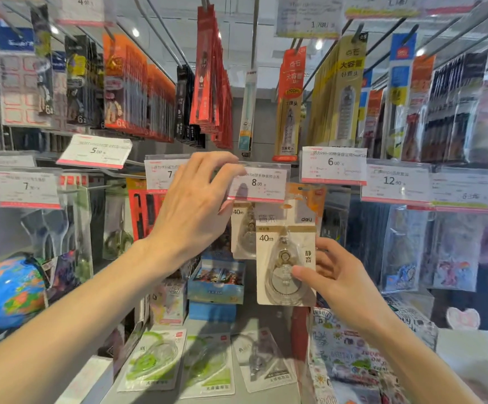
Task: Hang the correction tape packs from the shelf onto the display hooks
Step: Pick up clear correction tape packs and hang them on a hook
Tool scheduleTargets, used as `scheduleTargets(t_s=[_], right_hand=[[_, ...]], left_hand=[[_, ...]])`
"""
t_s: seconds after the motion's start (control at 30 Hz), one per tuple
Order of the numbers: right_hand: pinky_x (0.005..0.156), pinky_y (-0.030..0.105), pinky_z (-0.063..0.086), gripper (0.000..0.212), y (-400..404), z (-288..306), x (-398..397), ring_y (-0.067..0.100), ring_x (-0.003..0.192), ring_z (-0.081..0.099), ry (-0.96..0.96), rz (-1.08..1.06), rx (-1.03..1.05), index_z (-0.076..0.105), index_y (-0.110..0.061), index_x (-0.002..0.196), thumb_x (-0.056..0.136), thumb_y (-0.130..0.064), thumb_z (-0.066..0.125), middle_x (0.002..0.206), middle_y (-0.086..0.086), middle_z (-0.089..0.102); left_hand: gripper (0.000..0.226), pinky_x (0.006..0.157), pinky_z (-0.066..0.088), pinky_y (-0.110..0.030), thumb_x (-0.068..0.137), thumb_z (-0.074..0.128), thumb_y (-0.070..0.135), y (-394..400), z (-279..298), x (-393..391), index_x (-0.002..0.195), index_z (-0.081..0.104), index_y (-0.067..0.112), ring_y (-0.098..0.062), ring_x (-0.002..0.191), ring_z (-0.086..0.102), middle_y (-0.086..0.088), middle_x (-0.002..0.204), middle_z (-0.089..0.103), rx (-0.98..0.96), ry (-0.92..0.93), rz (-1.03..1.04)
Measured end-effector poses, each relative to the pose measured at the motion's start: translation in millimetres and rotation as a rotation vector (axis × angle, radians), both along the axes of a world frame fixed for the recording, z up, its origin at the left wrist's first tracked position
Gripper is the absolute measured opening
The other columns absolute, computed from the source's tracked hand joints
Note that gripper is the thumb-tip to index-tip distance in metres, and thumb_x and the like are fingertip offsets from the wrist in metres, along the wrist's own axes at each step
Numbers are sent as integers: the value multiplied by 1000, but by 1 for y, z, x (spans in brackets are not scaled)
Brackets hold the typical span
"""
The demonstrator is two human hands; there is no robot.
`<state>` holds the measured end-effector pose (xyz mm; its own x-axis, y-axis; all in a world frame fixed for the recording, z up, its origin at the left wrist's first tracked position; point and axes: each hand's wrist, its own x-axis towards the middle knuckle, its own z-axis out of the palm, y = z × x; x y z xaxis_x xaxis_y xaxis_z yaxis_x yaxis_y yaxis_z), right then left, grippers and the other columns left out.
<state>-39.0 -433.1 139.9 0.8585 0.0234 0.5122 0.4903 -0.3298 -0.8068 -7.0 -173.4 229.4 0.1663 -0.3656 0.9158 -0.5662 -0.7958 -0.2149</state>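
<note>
The right hand (pixel 339 275) held a beige correction tape pack (pixel 285 258) by its lower right edge, thumb across the clear blister front and fingers curled behind the card. The pack stood upright, its top just below the 8.00 price tag (pixel 261 183). The left hand (pixel 191 205) reached up to that tag, fingers bent and pinching its left edge between thumb and fingertips. Directly behind the held pack, a second beige pack (pixel 241 228) hung under the same tag; the hook itself was hidden by the tag.

Below the arms, three more packs lay flat on the shelf (pixel 271 319): two green packs (pixel 155 360) side by side and one grey pack (pixel 261 360) to their right. A globe (pixel 6 290) sat at the left. Farther back, rows of hanging pen packs (pixel 210 77) filled the upper hooks, with a 6.00 price tag (pixel 333 165) to the right.
</note>
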Motion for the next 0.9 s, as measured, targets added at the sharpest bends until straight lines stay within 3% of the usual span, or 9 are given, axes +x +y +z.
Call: scheduleTargets(t_s=[0.13, 0.23, 0.33, 0.5, 0.57, 0.67, 0.8, 0.9], right_hand=[[91, 27, 57, 39, 3, 7, 4, 1, 105, 73, -37, -2, -46, 62, -41, 125, 93, -23, 76, 116, -21, 77], [87, 22, 60, 37, 10, 14, 10, 0, 106, 73, -52, 9, -68, 63, -38, 126, 94, -23, 75, 116, -21, 76], [85, 12, 55, 36, 19, 19, 18, -3, 106, 71, -74, -6, -96, 64, -34, 126, 94, -25, 75, 116, -22, 76], [103, 31, 54, 54, 31, 24, 30, -2, 112, 69, -57, -25, -61, 56, -29, 141, 91, -33, 77, 122, -18, 75], [103, 31, 55, 47, 33, 24, 34, -4, 111, 69, -54, -33, -52, 58, -37, 133, 91, -33, 77, 116, -22, 76], [94, 20, 57, 36, 34, 26, 38, -10, 106, 69, -52, -32, -59, 57, -49, 116, 91, -32, 77, 106, -37, 73], [72, -3, 47, 56, 37, 25, 41, -29, 94, 61, -75, -46, -57, 43, -42, 135, 93, -29, 77, 87, -55, 63], [84, 12, 58, 62, 42, 19, 43, -13, 98, 69, -113, -103, -40, 43, -38, 144, 92, -31, 77, 101, -27, 75]], left_hand=[[31, 104, 44, -38, 93, 65, 17, 8, 3, -2, 123, 63, 8, -28, 122, 58, -7, 132, 65, -35, 50, -120], [28, 99, 42, -30, 94, 62, 17, 9, 7, -5, 122, 63, 16, -21, 117, 57, 1, 126, 67, -144, 161, -200], [23, 92, 48, -37, 97, 63, 18, 8, 11, -9, 120, 63, 22, -15, 105, 55, 7, 112, 68, -228, 227, -247], [23, 89, 55, -40, 99, 63, 18, 9, 13, -15, 121, 63, 25, -12, 105, 59, 24, 105, 60, -278, 321, -318], [23, 90, 55, -37, 100, 63, 19, 10, 15, -16, 121, 63, 26, -10, 105, 60, 27, 104, 59, -285, 344, -327], [24, 91, 54, -35, 100, 62, 19, 11, 15, -18, 124, 64, 25, -8, 104, 60, 25, 107, 60, -294, 362, -330], [28, 86, 52, -33, 99, 64, 19, 14, 11, -18, 127, 64, 25, -8, 93, 60, 20, 103, 62, -276, 334, -312], [33, 76, 53, -26, 96, 67, 12, 14, 2, -16, 128, 63, 22, -9, 94, 63, 14, 113, 63, -273, 318, -340]])
